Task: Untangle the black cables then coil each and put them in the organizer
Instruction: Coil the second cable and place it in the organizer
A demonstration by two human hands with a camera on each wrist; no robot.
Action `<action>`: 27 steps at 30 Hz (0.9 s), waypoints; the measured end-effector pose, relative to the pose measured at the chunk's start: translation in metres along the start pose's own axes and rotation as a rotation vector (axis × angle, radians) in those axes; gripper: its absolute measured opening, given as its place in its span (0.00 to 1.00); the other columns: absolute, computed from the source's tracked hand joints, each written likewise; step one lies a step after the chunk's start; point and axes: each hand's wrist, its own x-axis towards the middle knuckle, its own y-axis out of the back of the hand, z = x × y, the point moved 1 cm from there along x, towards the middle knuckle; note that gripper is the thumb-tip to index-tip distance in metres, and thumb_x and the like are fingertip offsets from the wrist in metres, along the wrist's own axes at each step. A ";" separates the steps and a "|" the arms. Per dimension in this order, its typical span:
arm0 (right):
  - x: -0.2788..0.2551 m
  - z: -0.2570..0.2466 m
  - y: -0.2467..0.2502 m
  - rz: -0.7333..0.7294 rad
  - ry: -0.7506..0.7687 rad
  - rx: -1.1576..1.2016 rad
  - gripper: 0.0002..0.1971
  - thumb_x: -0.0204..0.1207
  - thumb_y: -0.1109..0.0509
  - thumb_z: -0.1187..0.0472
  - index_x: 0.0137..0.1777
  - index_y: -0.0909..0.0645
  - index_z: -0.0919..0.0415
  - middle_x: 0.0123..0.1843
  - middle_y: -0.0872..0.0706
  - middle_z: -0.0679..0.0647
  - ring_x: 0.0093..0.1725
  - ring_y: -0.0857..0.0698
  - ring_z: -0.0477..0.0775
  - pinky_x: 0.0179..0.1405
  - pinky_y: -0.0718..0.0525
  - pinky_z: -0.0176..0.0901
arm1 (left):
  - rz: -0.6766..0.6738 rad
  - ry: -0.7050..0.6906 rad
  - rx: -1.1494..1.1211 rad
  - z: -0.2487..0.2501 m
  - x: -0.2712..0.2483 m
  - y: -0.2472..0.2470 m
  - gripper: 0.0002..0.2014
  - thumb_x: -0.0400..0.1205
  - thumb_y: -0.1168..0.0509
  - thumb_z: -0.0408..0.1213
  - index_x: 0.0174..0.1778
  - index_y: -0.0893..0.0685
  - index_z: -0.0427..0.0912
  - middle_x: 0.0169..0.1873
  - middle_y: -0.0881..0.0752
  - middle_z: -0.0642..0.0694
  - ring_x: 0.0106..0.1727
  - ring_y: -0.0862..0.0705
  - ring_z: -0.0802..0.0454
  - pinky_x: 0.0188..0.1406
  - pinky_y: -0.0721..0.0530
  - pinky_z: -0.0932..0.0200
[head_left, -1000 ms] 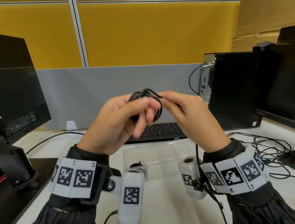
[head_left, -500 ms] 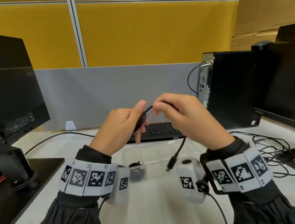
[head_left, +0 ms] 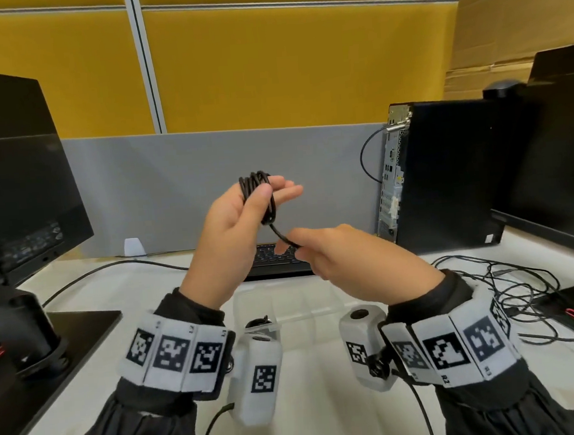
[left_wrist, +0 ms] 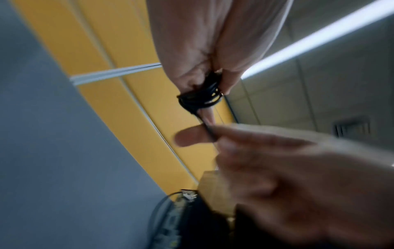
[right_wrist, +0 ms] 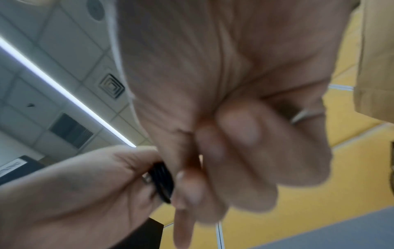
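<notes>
Both hands (L (head_left: pixel 226 229), R (head_left: pixel 347 257)) grip coiled cable (head_left: pixel 260 199) above organizer (head_left: pixel 306 305).

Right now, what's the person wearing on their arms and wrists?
Both hands, left hand and right hand, are bare. Dark sleeves cover the forearms. Each wrist carries a white band of black square-code markers, plus a white padded camera pod bearing its own marker, with a thin black cable trailing from it.

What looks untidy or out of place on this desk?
A loose tangle of thin black cables sprawls on the desk right of the clear organizer, uncoiled. Nothing looks spilled or damaged.
</notes>
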 end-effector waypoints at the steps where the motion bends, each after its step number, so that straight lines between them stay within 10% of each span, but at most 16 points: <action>1: -0.002 -0.003 0.002 0.026 0.004 -0.074 0.14 0.87 0.49 0.52 0.66 0.26 0.45 0.35 0.27 0.44 0.38 0.23 0.50 0.38 0.28 0.46 | 0.025 -0.038 0.166 -0.003 0.000 0.000 0.14 0.86 0.46 0.41 0.58 0.19 0.39 0.50 0.11 0.56 0.59 0.18 0.66 0.59 0.26 0.73; 7: -0.005 -0.014 0.012 0.392 0.087 -0.181 0.15 0.79 0.38 0.43 0.58 0.32 0.48 0.33 0.19 0.47 0.34 0.19 0.54 0.32 0.23 0.48 | -0.086 0.097 0.404 0.005 -0.004 0.004 0.35 0.88 0.57 0.49 0.28 0.13 0.37 0.25 0.13 0.41 0.31 0.18 0.57 0.39 0.25 0.69; 11: -0.001 -0.009 0.010 0.245 0.131 -0.075 0.28 0.75 0.35 0.41 0.73 0.36 0.43 0.27 0.30 0.42 0.26 0.30 0.42 0.28 0.31 0.42 | -0.082 0.120 0.333 0.006 -0.005 0.004 0.36 0.86 0.55 0.48 0.24 0.25 0.20 0.16 0.25 0.34 0.23 0.30 0.47 0.26 0.31 0.64; 17: 0.003 -0.005 0.008 0.333 0.114 -0.112 0.24 0.76 0.43 0.36 0.66 0.30 0.48 0.26 0.31 0.42 0.31 0.27 0.50 0.30 0.29 0.47 | 0.169 -0.022 0.231 0.003 -0.007 -0.007 0.32 0.86 0.52 0.45 0.15 0.26 0.35 0.11 0.26 0.41 0.19 0.26 0.46 0.26 0.26 0.58; 24: 0.004 0.005 0.010 0.555 0.180 0.172 0.18 0.80 0.42 0.41 0.56 0.27 0.55 0.29 0.19 0.47 0.23 0.28 0.44 0.24 0.32 0.40 | 0.325 -0.220 0.070 0.011 -0.005 -0.011 0.04 0.83 0.44 0.38 0.46 0.25 0.45 0.38 0.20 0.51 0.39 0.19 0.60 0.44 0.21 0.63; 27: 0.006 0.014 0.013 0.584 0.160 0.662 0.08 0.82 0.39 0.52 0.48 0.26 0.56 0.21 0.29 0.45 0.20 0.38 0.42 0.21 0.41 0.34 | 0.233 -0.085 -0.011 0.007 -0.002 -0.006 0.16 0.78 0.40 0.44 0.62 0.28 0.49 0.45 0.19 0.54 0.49 0.19 0.58 0.54 0.19 0.58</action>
